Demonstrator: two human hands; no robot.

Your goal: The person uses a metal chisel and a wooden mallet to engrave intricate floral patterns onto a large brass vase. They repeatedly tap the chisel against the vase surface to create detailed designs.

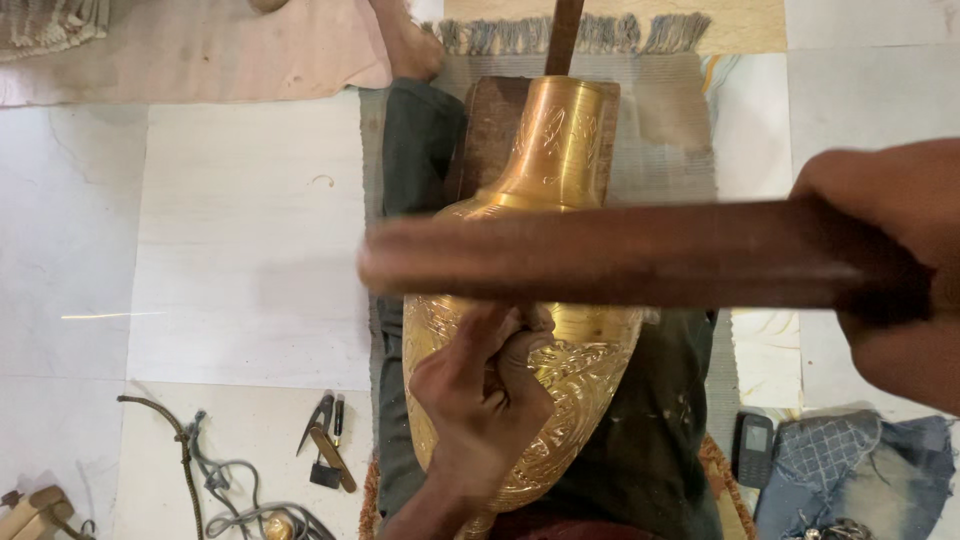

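A floor of large pale marble tiles (240,250), lit evenly from above, fills the view, with a grey woven rug (670,120) edged in fringe (600,35) lying at 12 o'clock and a pinkish cloth (200,50) spread at 11 o'clock. At 7 o'clock small hand tools (325,435), a knotted rope (185,460) and a wooden block (30,510) lie scattered on the tiles. At 5 o'clock a dark keypad phone (752,450) rests just beside a heap of folded denim (860,470).
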